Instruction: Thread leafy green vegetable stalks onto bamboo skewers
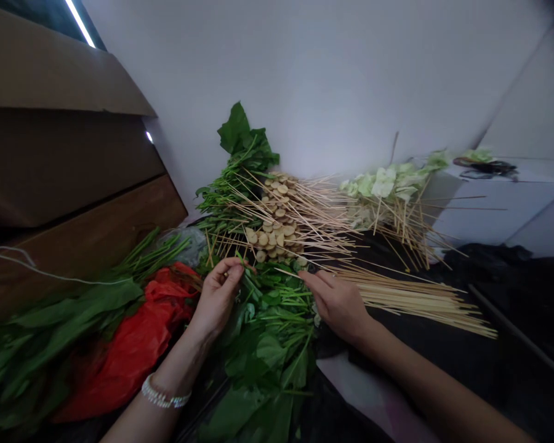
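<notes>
Left grip (218, 299) pinches greens (246, 266); right (338, 303), skewer (287, 272).

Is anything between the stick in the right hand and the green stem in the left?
Nothing visible: the stick points from the right hand toward the left hand and green stem; the leafy greens seem to lie beneath.

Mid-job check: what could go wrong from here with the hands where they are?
The stick in the right hand points toward the left hand, so a slip might jab its fingers. The green stem pinched in the left hand looks thin and could split or tear. The skewered round slices are heaped just beyond both hands with sticks jutting out, so a knock might shift the pile.
</notes>
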Motion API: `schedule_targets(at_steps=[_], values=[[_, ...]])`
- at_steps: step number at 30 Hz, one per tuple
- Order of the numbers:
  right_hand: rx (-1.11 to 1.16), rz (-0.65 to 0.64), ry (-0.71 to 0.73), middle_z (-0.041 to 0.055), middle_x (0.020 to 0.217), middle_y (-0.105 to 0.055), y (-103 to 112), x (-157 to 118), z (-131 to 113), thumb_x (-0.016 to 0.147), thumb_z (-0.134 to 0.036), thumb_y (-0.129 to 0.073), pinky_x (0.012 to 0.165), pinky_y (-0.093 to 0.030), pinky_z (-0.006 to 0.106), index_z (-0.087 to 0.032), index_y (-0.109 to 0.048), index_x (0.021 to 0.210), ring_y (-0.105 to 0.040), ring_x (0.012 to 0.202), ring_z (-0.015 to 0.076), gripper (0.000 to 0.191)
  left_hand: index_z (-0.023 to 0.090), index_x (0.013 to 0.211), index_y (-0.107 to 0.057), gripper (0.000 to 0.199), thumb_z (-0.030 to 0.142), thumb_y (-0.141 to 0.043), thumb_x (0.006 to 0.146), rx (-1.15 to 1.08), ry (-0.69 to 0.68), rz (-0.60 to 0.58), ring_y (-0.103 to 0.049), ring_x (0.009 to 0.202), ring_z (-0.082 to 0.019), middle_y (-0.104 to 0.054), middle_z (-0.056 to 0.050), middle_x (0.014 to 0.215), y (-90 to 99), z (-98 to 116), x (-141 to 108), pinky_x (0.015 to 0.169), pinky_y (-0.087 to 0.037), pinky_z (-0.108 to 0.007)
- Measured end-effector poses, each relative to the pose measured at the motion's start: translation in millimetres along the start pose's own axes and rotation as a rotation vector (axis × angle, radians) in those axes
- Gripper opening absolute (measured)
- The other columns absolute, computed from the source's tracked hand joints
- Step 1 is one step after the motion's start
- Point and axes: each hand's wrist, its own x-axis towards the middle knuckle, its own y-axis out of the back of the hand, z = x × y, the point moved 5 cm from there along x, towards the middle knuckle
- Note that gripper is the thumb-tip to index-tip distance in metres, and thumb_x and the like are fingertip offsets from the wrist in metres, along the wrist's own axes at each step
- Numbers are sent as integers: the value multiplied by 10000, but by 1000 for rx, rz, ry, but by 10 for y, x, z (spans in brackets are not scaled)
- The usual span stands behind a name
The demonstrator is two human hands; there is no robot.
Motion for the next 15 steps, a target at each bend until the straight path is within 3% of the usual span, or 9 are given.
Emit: schedule_targets(at_steps=[8, 15], values=[[7, 16, 66, 27, 745, -635, 27, -19, -143, 946, -102, -428, 555, -374, 248, -129, -637, 1204, -579, 610, 123, 333, 183, 843, -777, 276, 351, -853, 637, 123, 104, 43, -676, 691, -137, -777, -47, 817, -33, -130, -73, 700, -535, -237], [0, 3, 61, 23, 743, -642, 3, -32, -174, 944, -111, -432, 554, -393, 235, -140, -640, 1207, -586, 607, 116, 337, 189, 819, -794, 261, 364, -849, 633, 230, 83, 37, -700, 777, -186, -786, -83, 883, -42, -120, -80, 765, -554, -297]])
